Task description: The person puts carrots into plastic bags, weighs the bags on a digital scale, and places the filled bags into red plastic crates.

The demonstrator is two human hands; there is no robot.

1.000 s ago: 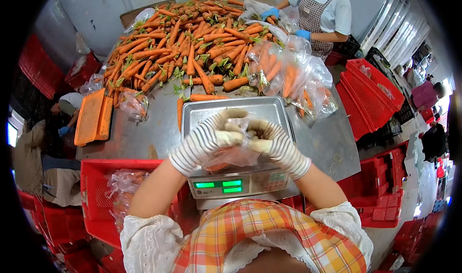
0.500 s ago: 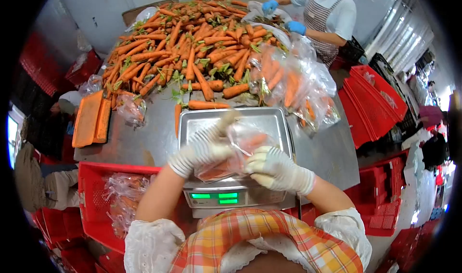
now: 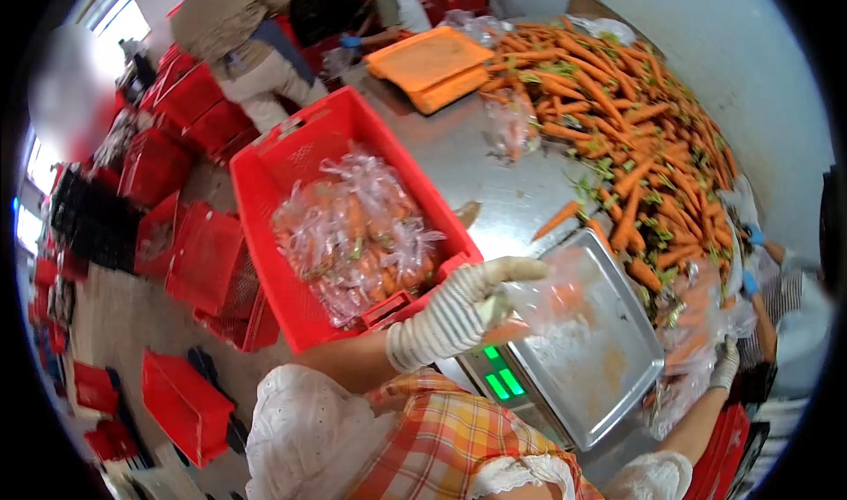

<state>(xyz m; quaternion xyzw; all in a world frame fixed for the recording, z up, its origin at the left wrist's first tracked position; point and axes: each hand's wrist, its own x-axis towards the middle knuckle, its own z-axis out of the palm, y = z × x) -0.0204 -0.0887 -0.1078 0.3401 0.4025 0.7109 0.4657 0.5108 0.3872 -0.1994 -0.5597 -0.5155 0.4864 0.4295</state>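
Observation:
My left hand (image 3: 450,313), in a striped white glove, is closed on a clear plastic bag of carrots (image 3: 560,299), held at the left edge of the scale's metal pan (image 3: 595,359). Green digits glow on the scale's display (image 3: 501,382). Far to the right, my gloved right hand (image 3: 725,364) is against the filled bags of carrots (image 3: 693,328); its fingers show too poorly to tell whether they grip one. A red crate (image 3: 265,191) to the left of my left hand holds several bagged portions of carrots (image 3: 353,231).
A big heap of loose carrots (image 3: 635,138) covers the far side of the metal table (image 3: 432,152). An orange plastic tray (image 3: 428,63) lies near the crate. A co-worker's blue-gloved hands (image 3: 750,257) are beyond the heap. Red crates (image 3: 181,403) stand on the floor at left.
My view has turned left toward the red crate. My left hand has carried the bag off the pan's middle to its left edge. My right hand has left that bag for the bags at right.

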